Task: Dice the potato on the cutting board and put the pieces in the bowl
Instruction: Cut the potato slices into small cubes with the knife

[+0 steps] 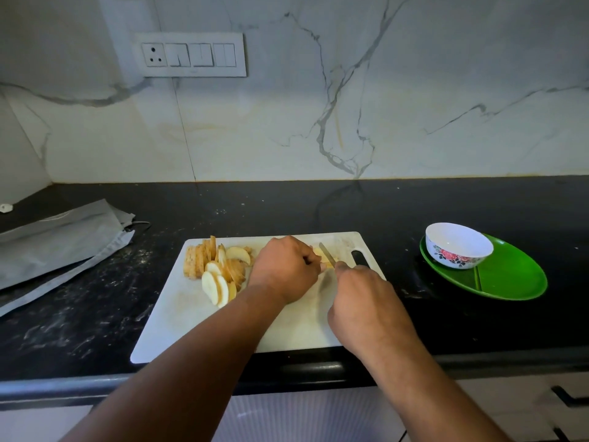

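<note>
A white cutting board point(191, 314) lies on the black counter. Several potato slices point(220, 269) are heaped at its far left. My left hand point(283, 269) curls over a piece of potato point(318, 252) near the board's far right, mostly hiding it. My right hand point(366, 301) grips a knife point(326, 254) whose blade points away from me, right beside the left fingers. The handle is hidden in the fist. A white bowl point(459, 245) with a red flower pattern stands to the right, and it looks empty.
The bowl stands on a green divided plate point(510, 279) right of the board. A grey cloth or bag point(57, 247) lies at the left of the counter. A marble wall with a switch panel point(191, 55) rises behind. The counter's front edge runs just below the board.
</note>
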A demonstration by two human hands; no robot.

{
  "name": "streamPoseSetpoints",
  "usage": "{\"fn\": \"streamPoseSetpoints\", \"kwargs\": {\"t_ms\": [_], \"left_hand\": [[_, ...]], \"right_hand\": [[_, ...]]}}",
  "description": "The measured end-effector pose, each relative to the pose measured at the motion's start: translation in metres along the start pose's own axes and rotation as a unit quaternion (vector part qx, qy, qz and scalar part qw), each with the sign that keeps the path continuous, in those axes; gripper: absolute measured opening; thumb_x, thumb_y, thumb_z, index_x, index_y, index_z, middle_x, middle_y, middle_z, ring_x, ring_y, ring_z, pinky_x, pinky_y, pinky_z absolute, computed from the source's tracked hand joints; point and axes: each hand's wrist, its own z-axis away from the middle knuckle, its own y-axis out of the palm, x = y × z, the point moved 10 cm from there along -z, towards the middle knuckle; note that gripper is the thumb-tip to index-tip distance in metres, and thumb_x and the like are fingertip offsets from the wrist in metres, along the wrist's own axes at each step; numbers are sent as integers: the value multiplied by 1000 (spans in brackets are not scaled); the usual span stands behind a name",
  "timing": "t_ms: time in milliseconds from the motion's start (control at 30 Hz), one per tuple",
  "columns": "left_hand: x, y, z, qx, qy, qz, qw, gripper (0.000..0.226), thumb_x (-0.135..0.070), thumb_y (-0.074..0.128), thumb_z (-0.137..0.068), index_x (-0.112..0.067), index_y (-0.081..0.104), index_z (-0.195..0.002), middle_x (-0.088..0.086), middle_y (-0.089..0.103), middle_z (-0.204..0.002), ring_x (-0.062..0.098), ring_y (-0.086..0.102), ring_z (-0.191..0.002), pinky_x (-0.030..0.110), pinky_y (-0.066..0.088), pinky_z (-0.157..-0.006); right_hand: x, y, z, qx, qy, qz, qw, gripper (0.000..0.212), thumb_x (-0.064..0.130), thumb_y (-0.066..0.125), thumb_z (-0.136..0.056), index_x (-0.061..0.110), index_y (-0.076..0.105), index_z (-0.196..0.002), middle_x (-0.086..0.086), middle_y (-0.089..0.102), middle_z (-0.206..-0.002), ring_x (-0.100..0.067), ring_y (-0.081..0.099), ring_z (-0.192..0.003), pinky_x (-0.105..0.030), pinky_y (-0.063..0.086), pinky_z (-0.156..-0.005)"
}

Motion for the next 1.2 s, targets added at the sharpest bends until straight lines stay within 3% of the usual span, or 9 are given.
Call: {"fn": "streamPoseSetpoints", "kwargs": {"t_ms": [167, 300, 433, 600, 667, 767, 867, 1067, 1200], "left_hand": [[1, 1, -5, -2, 2, -17, 1000, 15, -39, 75, -90, -29, 82, -82, -13, 78, -92, 9, 70, -88, 19, 49, -70], [1, 3, -5, 5, 7, -11, 1000, 16, -43, 74, -91, -30, 83, -88, -15, 77, -94, 8, 70, -87, 23, 56, -74], [-2, 2, -2, 5, 19, -14, 1000, 17, -44, 72, -94, -31, 83, -94, -14, 78, -96, 9, 69, -83, 27, 61, -78], [-11, -1, 3, -3, 62, -22, 998, 17, -37, 70, -96, -27, 84, -98, -14, 64, -140, 9, 65, -112, 17, 46, -87], [-13, -3, 3, -10, 69, -25, 997, 17, -34, 71, -95, -25, 85, -98, -10, 71, -124, 11, 66, -105, 22, 53, -89], [-8, 0, 2, 6, 46, -44, 998, 21, -36, 66, -96, -23, 83, -92, -6, 76, -92, 16, 68, -85, 35, 61, -80], [-8, 0, 0, 6, 42, -79, 996, 23, -37, 61, -95, -26, 81, -89, -7, 75, -84, 16, 67, -78, 34, 62, -74], [-6, 3, -2, 4, 30, -108, 994, 25, -45, 63, -95, -29, 78, -83, -12, 72, -79, 13, 65, -71, 30, 58, -66], [-2, 6, -3, 12, 24, -104, 994, 28, -50, 62, -98, -30, 79, -93, -13, 72, -85, 12, 64, -73, 28, 58, -67]], "right_hand": [[0, 5, 9, 11, -13, -6, 1000, 51, 13, 49, -92, 21, 41, -141, 0, 55, -109, -17, 62, -94, -23, 48, -71], [-7, 2, 38, 49, -11, -7, 999, 62, 16, 53, -91, 25, 30, -148, 3, 53, -117, -14, 60, -102, -21, 49, -79], [-9, -18, 47, 36, -16, 4, 999, 57, 19, 51, -90, 28, 35, -145, 6, 54, -118, -12, 59, -106, -20, 48, -85], [-5, -20, 11, -32, -8, 6, 999, 52, 15, 48, -92, 23, 41, -143, 0, 57, -117, -17, 61, -103, -19, 38, -70], [0, -12, -4, -29, -11, 4, 1000, 42, 13, 46, -92, 21, 48, -133, -1, 58, -111, -18, 61, -95, -19, 35, -67], [5, 0, -14, -17, -21, -2, 1000, 35, 12, 45, -93, 19, 52, -126, 0, 59, -105, -16, 52, -79, -19, 37, -66], [6, 5, -14, -20, -26, -18, 999, 38, 13, 46, -94, 21, 49, -132, 1, 57, -105, -13, 48, -76, -19, 40, -66], [-1, 3, 17, 22, -26, -24, 999, 55, 15, 49, -92, 26, 36, -145, 4, 55, -113, -13, 59, -97, -21, 49, -77], [-7, -11, 44, 62, -25, -7, 998, 59, 19, 53, -89, 30, 33, -143, 7, 51, -109, -13, 59, -103, -19, 42, -75]]}}
